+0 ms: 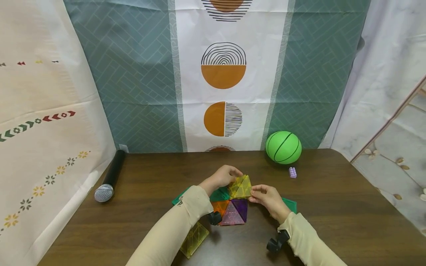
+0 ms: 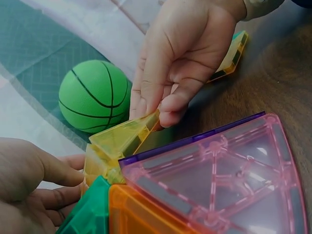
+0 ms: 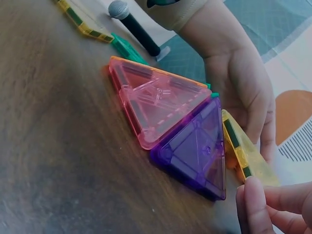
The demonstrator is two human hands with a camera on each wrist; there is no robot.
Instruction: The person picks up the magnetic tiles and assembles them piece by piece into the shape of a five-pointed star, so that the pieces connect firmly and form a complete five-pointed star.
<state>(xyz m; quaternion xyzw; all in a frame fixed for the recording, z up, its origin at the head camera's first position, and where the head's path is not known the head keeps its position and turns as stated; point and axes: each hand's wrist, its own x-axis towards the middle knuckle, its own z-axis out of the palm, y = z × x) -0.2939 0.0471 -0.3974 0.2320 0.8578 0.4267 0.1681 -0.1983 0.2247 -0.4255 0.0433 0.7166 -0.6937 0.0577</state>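
Translucent triangular magnetic tiles stand joined in a small raised form at the table's middle. My right hand [image 1: 269, 200] pinches the corner of a yellow magnetic tile [image 2: 127, 132] between thumb and fingers. On the far left side, my left hand [image 1: 224, 177] grips another yellow tile [image 2: 96, 165] that meets the first. Next to these sit a green tile [image 2: 92, 207], an orange tile [image 2: 141, 207], a pink tile [image 3: 161, 95] and a purple tile [image 3: 192, 148]. The pink and purple tiles lean along a shared edge, facing my body.
A yellow tile piece [image 1: 194, 240] lies under my left forearm, and a green tile [image 1: 290, 204] beyond my right wrist. A microphone [image 1: 110, 177] lies at the left. Toward the back right are a green ball [image 1: 283, 147] and a small purple block [image 1: 292, 172].
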